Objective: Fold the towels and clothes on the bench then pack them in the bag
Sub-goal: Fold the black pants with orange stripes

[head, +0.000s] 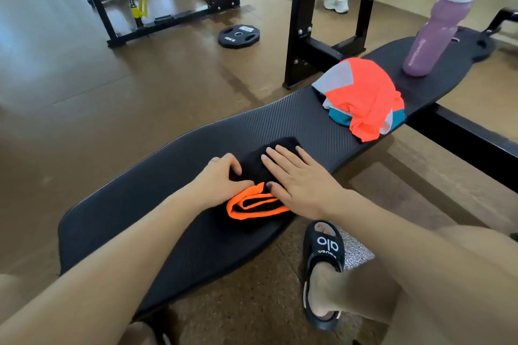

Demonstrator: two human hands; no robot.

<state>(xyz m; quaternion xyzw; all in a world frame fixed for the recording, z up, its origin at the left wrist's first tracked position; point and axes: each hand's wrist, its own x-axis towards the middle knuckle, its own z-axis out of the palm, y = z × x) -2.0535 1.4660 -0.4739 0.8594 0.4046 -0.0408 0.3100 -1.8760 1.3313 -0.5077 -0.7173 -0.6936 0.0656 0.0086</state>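
Observation:
A black towel with orange edging (258, 202) lies folded on the black padded bench (173, 176), near its middle. My left hand (221, 176) holds its left side, fingers curled onto the cloth. My right hand (300, 176) lies flat on top of it with straight fingers, pressing it down. Farther along the bench sits a loose pile of clothes (361, 98), orange on top with grey and teal parts. No bag is in view.
A purple water bottle (437, 33) stands upright on the bench's far end. A black rack frame (302, 22) rises behind the bench. A 10 kg weight plate (238, 36) lies on the brown floor. My foot in a black slide (322, 269) rests beside the bench.

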